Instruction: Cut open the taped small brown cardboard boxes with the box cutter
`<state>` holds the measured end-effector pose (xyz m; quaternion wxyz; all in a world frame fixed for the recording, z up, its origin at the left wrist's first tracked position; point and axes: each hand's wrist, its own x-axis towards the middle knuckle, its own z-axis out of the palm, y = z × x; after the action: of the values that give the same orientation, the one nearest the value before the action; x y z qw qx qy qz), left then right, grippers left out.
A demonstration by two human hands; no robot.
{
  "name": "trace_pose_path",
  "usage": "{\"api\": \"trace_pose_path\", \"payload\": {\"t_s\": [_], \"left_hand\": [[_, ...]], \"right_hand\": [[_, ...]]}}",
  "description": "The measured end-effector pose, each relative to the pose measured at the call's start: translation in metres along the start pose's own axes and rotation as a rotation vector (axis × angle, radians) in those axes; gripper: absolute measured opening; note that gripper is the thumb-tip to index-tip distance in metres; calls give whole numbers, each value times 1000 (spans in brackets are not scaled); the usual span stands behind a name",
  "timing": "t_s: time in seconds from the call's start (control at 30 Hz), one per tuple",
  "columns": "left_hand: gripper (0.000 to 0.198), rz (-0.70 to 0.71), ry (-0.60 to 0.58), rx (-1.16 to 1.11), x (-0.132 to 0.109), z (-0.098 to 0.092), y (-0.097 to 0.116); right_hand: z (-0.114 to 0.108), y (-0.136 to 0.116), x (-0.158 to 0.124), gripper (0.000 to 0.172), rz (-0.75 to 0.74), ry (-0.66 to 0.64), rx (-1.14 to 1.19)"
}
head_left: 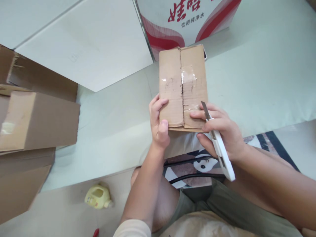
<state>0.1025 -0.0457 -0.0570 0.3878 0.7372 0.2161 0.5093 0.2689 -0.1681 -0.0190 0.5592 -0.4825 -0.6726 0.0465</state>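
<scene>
A small brown cardboard box point(172, 89) is held tilted over the pale table, with its lengthwise seam facing me. Shiny scraps of clear tape point(189, 74) cling across the seam. My left hand point(159, 123) is closed around the box's left edge, thumb at the near corner. In my right hand point(223, 128) is a white utility knife point(221, 149), its blade out and pointing up and away from me. Fingers of that hand also touch the box's lower right part. The box's underside is hidden.
A red and white carton point(172, 29) stands at the back beside a white panel point(98, 42). Brown cardboard boxes point(51, 121) crowd the left side of the table point(116, 115). On the floor lies a yellow jug point(98, 196). A panda-print bag point(190, 168) sits below the table edge.
</scene>
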Motion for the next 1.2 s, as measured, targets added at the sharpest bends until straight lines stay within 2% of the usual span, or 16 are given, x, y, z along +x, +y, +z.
{"api": "trace_pose_path", "payload": {"t_s": [0.37,0.77,1.2], "left_hand": [[52,3,5,3,0,1,2],[54,8,26,36,1,4,2],[65,-42,15,86,-2,6,0]], "right_hand": [[-3,-1,4,29,-26,-24,-7],[-3,-1,1,19,3,-7,-38],[-4,-4,2,29,2,-27,-7]]}}
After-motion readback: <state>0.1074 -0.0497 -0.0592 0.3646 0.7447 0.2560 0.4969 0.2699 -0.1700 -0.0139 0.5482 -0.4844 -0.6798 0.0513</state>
